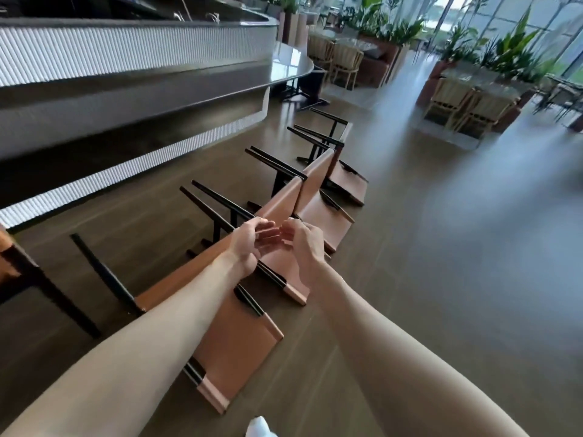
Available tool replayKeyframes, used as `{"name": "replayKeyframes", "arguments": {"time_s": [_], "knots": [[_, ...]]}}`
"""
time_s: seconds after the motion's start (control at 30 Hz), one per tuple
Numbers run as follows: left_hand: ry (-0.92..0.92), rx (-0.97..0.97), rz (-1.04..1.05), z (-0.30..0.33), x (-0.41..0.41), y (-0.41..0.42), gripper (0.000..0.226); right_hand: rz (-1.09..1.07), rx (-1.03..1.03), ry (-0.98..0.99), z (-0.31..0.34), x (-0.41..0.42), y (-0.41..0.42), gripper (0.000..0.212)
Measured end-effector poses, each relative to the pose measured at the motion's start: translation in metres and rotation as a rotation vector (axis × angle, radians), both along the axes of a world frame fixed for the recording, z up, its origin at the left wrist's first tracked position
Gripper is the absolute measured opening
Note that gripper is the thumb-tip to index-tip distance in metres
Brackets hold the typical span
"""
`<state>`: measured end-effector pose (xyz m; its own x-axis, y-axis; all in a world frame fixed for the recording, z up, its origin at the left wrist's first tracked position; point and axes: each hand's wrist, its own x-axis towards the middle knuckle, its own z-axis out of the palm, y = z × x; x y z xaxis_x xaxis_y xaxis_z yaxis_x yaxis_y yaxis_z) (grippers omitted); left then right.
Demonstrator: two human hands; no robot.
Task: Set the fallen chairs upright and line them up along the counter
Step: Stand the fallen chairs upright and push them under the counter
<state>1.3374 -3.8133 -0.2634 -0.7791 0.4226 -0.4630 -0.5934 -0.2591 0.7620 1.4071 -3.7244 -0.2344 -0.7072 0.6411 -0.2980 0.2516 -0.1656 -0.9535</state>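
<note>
Four tan chairs (239, 339) lie tipped over in a row on the floor (441, 294) beside the counter (126, 74), legs pointing toward it. Left hand (249, 244) and right hand (304, 241) hover together above the second chair, fingers loosely curled, holding nothing.

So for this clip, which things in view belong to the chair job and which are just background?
Part of the job:
- fallen chairs, from the nearest to the farthest along the row
- counter
- left hand and right hand, held together above the chairs, gripping nothing

Just background:
- dining chairs at the far tables
- potted plants
- white shoe
</note>
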Motion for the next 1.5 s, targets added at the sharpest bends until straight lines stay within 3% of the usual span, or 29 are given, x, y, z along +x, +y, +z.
{"name": "replayKeyframes", "arguments": {"time_s": [0.27, 0.47, 0.67, 0.87, 0.97, 1.1, 1.3, 1.5], "knots": [[-0.107, 0.025, 0.131, -0.046, -0.061, 0.075, 0.02, 0.198, 0.03, -0.084, -0.031, -0.083, 0.092, 0.026], [-0.251, -0.078, 0.408, -0.099, -0.072, 0.058, 0.019, 0.457, -0.071, -0.248, -0.12, -0.122, 0.113, 0.017], [-0.426, -0.096, 0.817, -0.17, -0.036, 0.028, 0.017, 0.708, -0.069, -0.499, -0.225, -0.141, 0.126, 0.015], [-0.646, -0.046, 1.087, -0.257, 0.03, 0.033, 0.015, 0.795, -0.18, -0.697, -0.309, -0.13, 0.134, 0.016], [-0.716, 0.005, 1.162, -0.307, 0.047, 0.045, 0.012, 0.774, -0.256, -0.728, -0.348, -0.126, 0.136, 0.037], [-0.768, 0.053, 1.182, -0.395, 0.048, 0.06, 0.016, 0.745, -0.318, -0.753, -0.43, -0.13, 0.133, 0.009], [-0.831, 0.068, 1.118, -0.557, 0.054, 0.082, 0.012, 0.685, -0.396, -0.834, -0.603, -0.108, 0.132, 0.016], [-0.853, 0.086, 1.034, -0.733, 0.087, 0.105, 0.031, 0.63, -0.514, -0.921, -0.78, -0.069, 0.143, 0.029]]}}
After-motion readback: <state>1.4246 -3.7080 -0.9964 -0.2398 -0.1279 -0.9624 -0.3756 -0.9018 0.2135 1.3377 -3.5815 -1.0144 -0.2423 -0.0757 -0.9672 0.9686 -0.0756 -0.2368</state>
